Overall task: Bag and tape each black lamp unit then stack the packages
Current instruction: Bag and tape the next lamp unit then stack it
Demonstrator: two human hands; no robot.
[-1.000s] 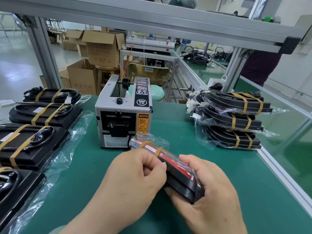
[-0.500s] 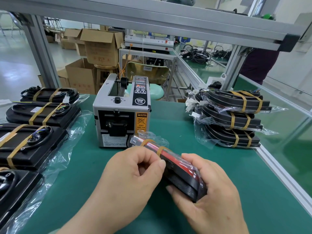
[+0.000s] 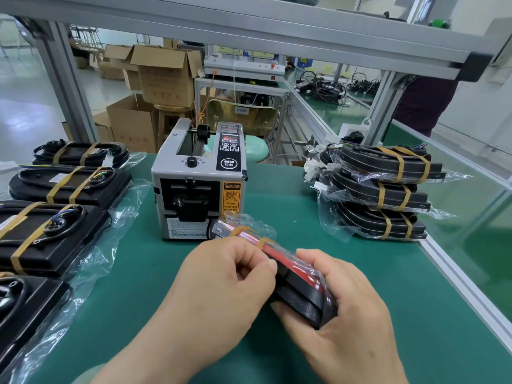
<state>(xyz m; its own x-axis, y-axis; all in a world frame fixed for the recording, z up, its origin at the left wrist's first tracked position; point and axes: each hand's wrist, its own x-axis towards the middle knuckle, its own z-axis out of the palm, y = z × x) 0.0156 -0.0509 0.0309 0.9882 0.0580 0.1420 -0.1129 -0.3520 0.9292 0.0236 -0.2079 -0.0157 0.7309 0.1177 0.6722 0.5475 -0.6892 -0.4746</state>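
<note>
Bare left hand, bare right hand, short nails, pale green sleeve edge.

Open cardboard boxes stand on the floor beyond the green bench, one on a wooden stool. An aluminium frame spans overhead. Tangled cables lie on a farther bench. A person in dark clothes stands at the right.
</note>
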